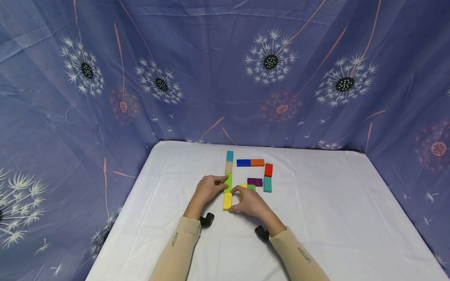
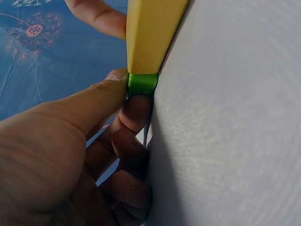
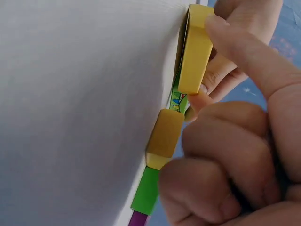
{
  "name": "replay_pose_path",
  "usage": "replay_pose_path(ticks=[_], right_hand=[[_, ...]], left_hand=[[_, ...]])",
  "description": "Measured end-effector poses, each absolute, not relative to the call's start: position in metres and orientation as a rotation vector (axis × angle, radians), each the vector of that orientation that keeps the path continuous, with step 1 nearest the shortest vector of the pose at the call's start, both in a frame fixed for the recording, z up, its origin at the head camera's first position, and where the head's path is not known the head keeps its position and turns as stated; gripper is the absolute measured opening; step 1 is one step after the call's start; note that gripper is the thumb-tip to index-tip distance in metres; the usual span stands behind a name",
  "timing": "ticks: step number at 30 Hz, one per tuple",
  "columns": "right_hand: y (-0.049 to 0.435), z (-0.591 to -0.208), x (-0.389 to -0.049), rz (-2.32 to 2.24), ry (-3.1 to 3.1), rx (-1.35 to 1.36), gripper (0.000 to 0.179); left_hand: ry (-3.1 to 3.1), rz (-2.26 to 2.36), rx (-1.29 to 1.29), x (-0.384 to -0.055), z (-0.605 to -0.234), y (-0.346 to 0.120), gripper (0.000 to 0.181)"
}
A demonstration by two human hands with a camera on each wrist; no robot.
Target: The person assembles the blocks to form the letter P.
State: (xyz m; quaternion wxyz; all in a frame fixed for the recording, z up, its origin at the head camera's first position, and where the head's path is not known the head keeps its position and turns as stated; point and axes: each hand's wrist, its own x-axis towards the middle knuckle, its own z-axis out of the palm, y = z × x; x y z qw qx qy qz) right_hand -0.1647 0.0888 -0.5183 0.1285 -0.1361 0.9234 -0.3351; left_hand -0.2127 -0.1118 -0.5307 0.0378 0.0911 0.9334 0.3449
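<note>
In the head view my left hand [image 1: 206,190] grips a light green block [image 1: 229,181] from its left side. The left wrist view shows thumb and fingertip at the end of this green block [image 2: 143,83]. Just nearer to me, my right hand [image 1: 252,201] pinches a yellow block [image 1: 227,201] lengthwise, index finger at the far end and thumb at the near end. The two blocks meet end to end in one upright column. Beyond the green block, a beige block [image 1: 229,167] and a light blue block [image 1: 230,156] continue that column.
Right of the column lie a blue block [image 1: 243,163], an orange block [image 1: 258,162], a red block [image 1: 268,169], a teal block [image 1: 267,184] and a purple block [image 1: 254,182]. Another green block [image 1: 251,187] and yellow block [image 3: 165,134] are partly behind my right hand. White cloth [image 1: 316,218] covers the table.
</note>
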Motion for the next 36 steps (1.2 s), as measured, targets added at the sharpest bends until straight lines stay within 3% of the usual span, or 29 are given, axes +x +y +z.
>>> replay_pose_path(ticks=[16,36], right_hand=[[0.075,-0.510,-0.154,-0.663,2.927,-0.401,0.059],[0.094,-0.504,-0.164,-0.719,2.912,-0.368,0.073]], left_hand=[[2.867,1.073,0.292,-0.213,-0.531,-0.111,0.040],[2.856,1.078,0.274,-0.212,-0.530,-0.111,0.041]])
